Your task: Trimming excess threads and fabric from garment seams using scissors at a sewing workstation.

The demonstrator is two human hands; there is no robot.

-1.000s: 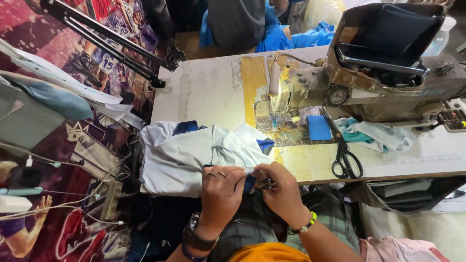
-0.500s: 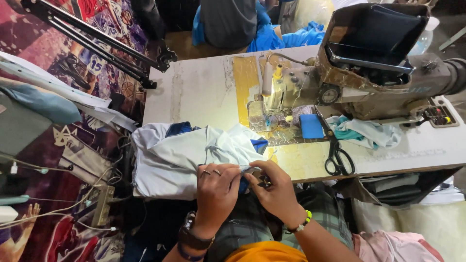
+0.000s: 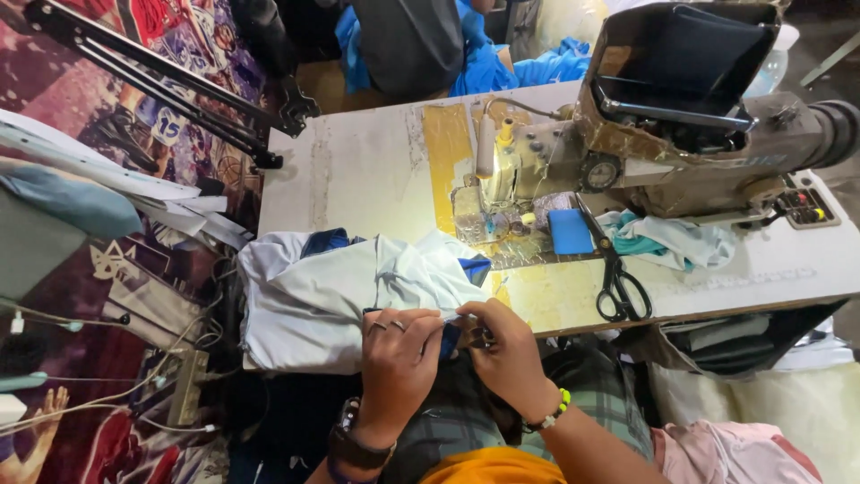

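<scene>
Barely shifted since a moment ago, left hand (image 3: 399, 358) and right hand (image 3: 506, 345) pinch closed on the near edge of the pale blue-and-white garment (image 3: 345, 291) at the sewing table's (image 3: 358, 170) front, likely soft, light, limp cloth best gripped along its hem.

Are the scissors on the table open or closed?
Closed. The black scissors lie flat on the table, blades together and pointing toward the sewing machine.

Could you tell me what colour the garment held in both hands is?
The garment is white with dark blue parts, seen in the head view.
</scene>
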